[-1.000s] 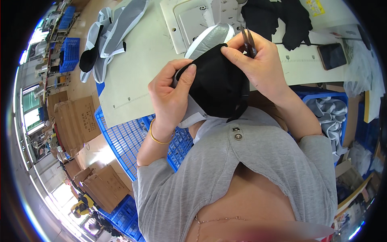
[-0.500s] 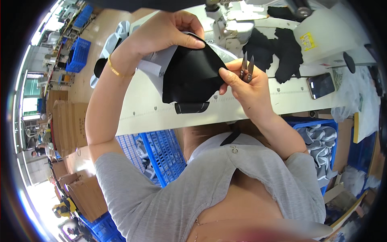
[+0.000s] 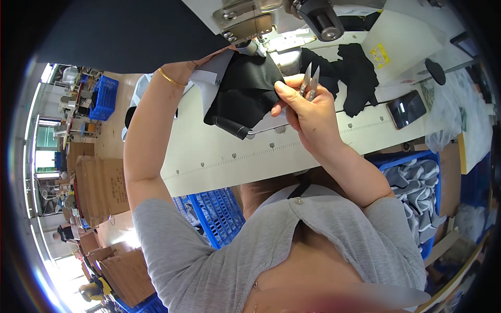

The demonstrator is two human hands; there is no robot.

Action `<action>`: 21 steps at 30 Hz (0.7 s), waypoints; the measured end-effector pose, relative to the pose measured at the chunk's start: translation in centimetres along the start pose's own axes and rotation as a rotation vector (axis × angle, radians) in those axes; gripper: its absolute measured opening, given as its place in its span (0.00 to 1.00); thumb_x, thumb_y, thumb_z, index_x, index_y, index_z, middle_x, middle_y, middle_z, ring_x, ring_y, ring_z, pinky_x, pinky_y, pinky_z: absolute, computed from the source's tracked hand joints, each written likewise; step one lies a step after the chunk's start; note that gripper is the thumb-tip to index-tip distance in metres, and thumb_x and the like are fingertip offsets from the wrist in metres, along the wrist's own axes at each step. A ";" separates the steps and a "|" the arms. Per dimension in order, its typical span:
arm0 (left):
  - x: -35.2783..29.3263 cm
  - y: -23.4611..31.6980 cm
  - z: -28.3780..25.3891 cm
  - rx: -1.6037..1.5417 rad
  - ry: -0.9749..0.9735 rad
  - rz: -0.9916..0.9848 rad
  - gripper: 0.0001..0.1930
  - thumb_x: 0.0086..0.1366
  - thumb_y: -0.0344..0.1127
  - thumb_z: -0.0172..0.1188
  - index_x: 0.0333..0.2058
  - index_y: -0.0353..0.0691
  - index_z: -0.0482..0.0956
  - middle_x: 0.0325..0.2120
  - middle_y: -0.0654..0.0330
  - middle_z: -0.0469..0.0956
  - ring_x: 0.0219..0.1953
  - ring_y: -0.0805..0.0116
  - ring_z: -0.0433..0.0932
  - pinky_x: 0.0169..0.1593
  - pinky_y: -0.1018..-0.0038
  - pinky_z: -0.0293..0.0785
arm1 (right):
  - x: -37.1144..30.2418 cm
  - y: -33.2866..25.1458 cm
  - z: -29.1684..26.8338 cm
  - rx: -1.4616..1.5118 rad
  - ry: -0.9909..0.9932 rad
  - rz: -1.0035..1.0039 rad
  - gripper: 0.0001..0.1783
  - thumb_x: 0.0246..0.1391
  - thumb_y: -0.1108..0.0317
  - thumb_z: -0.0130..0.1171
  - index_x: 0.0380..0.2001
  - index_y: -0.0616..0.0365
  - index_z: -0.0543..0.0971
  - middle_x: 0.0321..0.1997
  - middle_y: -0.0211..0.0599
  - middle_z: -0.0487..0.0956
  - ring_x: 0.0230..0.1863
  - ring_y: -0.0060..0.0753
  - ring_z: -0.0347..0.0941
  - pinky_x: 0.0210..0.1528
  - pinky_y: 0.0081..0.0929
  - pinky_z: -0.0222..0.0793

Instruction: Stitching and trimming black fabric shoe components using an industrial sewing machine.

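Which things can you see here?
fabric piece: one, black and grey, upper centre
snips: one, metallic, upper centre
sewing machine: one, silvery-white, top
dark panel: one, blackish, upper left
table: one, pale, centre
cloths: at least two, black, on table
phone: one, black, table's right
crates: at least four, blue, both sides
cut pieces: many, grey-white, right crate
cardboard boxes: several, brown, left
plastic bags: several, clear, right
people: at least two, dark or yellow clothes, far left
bracelet: one, gold, upper left
left hand: one, bare, mostly hidden, upper left-centre
right hand: one, bare, upper centre, holding snips
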State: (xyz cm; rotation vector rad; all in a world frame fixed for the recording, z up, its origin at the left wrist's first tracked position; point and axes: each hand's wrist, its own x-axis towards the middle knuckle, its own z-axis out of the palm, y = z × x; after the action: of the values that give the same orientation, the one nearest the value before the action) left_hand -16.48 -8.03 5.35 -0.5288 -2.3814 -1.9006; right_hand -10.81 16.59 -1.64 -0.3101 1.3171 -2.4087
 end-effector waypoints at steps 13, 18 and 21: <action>1.6 -1.7 -3.1 0.880 0.078 0.414 0.12 0.59 0.35 0.66 0.38 0.34 0.83 0.36 0.58 0.84 0.39 0.67 0.80 0.40 0.69 0.77 | -0.3 0.6 -0.2 0.078 0.021 0.002 0.06 0.62 0.69 0.60 0.38 0.60 0.77 0.24 0.32 0.78 0.21 0.18 0.76 0.13 0.11 0.52; -0.5 -0.8 -6.3 1.201 0.136 0.552 0.11 0.59 0.34 0.66 0.38 0.34 0.83 0.36 0.57 0.84 0.38 0.68 0.80 0.40 0.69 0.77 | -0.5 0.6 0.7 0.086 -0.019 0.007 0.05 0.61 0.70 0.60 0.36 0.60 0.77 0.23 0.35 0.80 0.21 0.18 0.75 0.22 0.15 0.62; 0.0 -1.3 -6.2 1.405 0.164 0.638 0.11 0.59 0.34 0.66 0.37 0.34 0.83 0.35 0.57 0.84 0.38 0.68 0.80 0.39 0.69 0.77 | -0.2 0.5 0.9 0.045 -0.015 0.024 0.05 0.61 0.71 0.60 0.34 0.61 0.76 0.23 0.33 0.79 0.26 0.21 0.78 0.33 0.19 0.74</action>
State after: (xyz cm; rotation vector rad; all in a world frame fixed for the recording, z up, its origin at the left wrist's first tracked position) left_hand -17.90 -14.18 5.67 -0.7284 -2.2892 0.1138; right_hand -10.16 15.73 -1.53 -0.2972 1.2519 -2.4073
